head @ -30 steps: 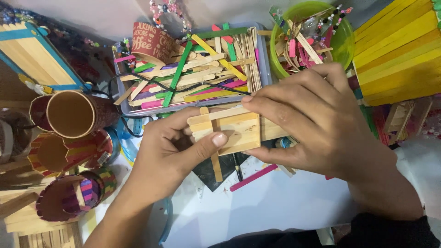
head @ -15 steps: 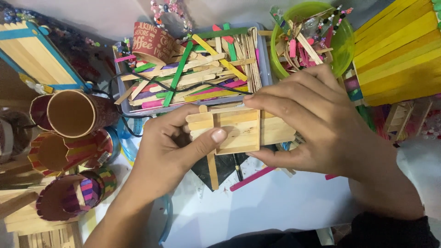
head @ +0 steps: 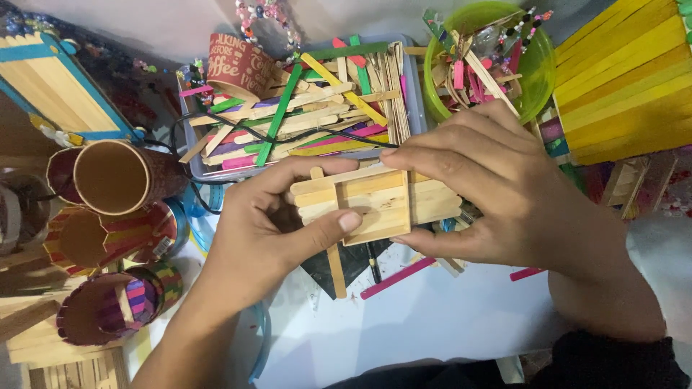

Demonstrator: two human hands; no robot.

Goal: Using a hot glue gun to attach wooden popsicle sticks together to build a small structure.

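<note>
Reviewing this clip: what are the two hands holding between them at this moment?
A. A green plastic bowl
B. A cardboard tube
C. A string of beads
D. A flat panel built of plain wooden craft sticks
D. The left hand and right hand grip the wooden stick panel from opposite sides, the left thumb pressed on its face, above the white table.

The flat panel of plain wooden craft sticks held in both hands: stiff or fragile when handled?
The stick panel probably stays fairly stiff, since its sticks lie edge to edge with crosspieces over them. It looks light, made of thin wood. Its joints may be fragile, which may be why the left hand and right hand both support it.
</note>
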